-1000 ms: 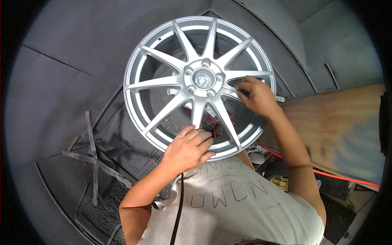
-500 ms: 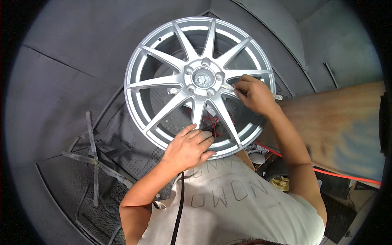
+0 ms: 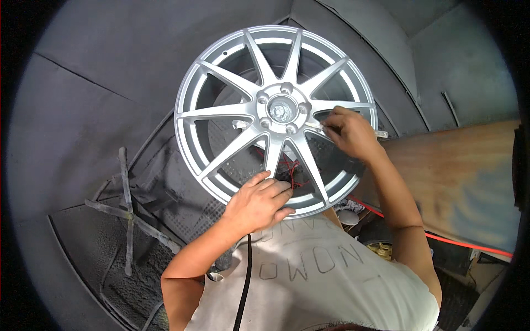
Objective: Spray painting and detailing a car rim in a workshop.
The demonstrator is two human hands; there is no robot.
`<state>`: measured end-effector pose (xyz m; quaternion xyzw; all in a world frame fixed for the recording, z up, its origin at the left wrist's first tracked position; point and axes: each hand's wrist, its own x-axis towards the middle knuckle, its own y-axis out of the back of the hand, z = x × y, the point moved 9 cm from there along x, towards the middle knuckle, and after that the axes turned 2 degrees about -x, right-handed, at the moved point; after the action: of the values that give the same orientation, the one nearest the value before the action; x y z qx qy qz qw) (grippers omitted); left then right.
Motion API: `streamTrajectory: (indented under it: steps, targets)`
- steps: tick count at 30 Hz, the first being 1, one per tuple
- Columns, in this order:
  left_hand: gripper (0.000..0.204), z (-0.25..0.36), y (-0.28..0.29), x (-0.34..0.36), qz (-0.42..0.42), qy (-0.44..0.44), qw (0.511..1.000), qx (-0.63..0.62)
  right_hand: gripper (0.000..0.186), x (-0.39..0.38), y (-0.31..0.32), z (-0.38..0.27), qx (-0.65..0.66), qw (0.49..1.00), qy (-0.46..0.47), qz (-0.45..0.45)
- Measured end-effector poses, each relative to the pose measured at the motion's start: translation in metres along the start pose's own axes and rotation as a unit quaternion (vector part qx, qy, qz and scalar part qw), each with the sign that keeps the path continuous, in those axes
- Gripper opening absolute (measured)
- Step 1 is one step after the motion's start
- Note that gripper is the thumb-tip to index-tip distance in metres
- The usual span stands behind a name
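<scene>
A silver multi-spoke alloy wheel point(image 3: 319, 182) faces up in front of me, with lug holes around its hub. My left hand point(image 3: 258, 203) grips the near edge of the wheel, its fingers curled over the rim by a lower spoke and its thumb on the near side. Just right of the hub, my right hand point(image 3: 350, 132) pinches a slim pale tool point(image 3: 381, 134). One end of the tool sticks out behind that hand; the other points toward the base of a spoke. The fingers hide its middle, and its exact kind cannot be made out.
On the left stands a dusty cross-shaped metal stand point(image 3: 130, 212). A large curved brownish panel point(image 3: 452, 182) lies to the right, with a red hose point(image 3: 464, 244) along its near edge. A black cord point(image 3: 243, 281) hangs down my pale apron point(image 3: 326, 292). Grey walls surround the wheel.
The wheel sits slightly farther right and lower in the picture. My right hand has moved a little with it, still holding the tool near the hub; my left hand stays on the rim.
</scene>
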<state>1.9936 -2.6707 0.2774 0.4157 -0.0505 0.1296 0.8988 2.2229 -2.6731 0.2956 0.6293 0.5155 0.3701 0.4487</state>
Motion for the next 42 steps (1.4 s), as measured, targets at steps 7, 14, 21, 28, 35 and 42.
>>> streamTrajectory:
  steps: [7, 14, 21, 28, 35, 42]
  targets:
    - [0.041, -0.001, -0.004, -0.001, -0.016, 0.005, 1.000, 0.005, 0.013, -0.005, -0.004, -0.001, 0.038, 0.996, -0.016, -0.079]
    - [0.040, 0.001, -0.005, 0.000, -0.033, -0.002, 0.999, 0.002, 0.013, 0.001, 0.001, 0.011, 0.021, 0.999, -0.042, -0.007]
    - [0.038, 0.003, -0.004, 0.001, -0.036, -0.004, 0.999, 0.004, 0.012, -0.005, 0.010, 0.010, 0.052, 0.998, -0.030, 0.001]
    - [0.037, 0.004, -0.002, -0.002, -0.012, -0.001, 1.000, -0.002, 0.021, -0.029, 0.044, 0.034, 0.096, 0.992, -0.030, 0.072]
    - [0.032, 0.006, 0.010, -0.002, 0.087, 0.028, 0.996, 0.008, 0.041, -0.034, 0.034, 0.069, 0.075, 0.992, -0.102, 0.009]
    - [0.037, 0.044, -0.008, 0.034, 0.152, 0.076, 0.985, -0.001, 0.025, -0.022, 0.043, 0.078, 0.076, 0.997, -0.007, 0.021]
